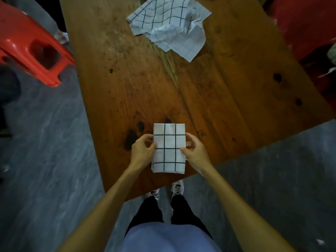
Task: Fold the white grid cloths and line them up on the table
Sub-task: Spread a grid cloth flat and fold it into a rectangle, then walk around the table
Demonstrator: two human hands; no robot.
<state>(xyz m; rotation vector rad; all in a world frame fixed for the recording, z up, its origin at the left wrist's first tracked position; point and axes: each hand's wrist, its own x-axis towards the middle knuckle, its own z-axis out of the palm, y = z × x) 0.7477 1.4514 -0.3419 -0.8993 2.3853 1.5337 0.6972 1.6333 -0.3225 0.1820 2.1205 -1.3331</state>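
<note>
Head view is showing the left hand (143, 149) and right hand (193, 150) pinching the long edges of a folded grid cloth (169, 148) with curled fingers, probably squaring its layers at the near end of the tabletop (218, 91). A crumpled grid cloth (171, 24) is waiting at the far end.

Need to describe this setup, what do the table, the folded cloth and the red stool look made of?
Table: wood, worn brown finish; grain, knots, plank seams. Folded cloth: thin woven fabric, likely cotton; layered edges. Red stool: probably moulded plastic; glossy highlights.
</note>
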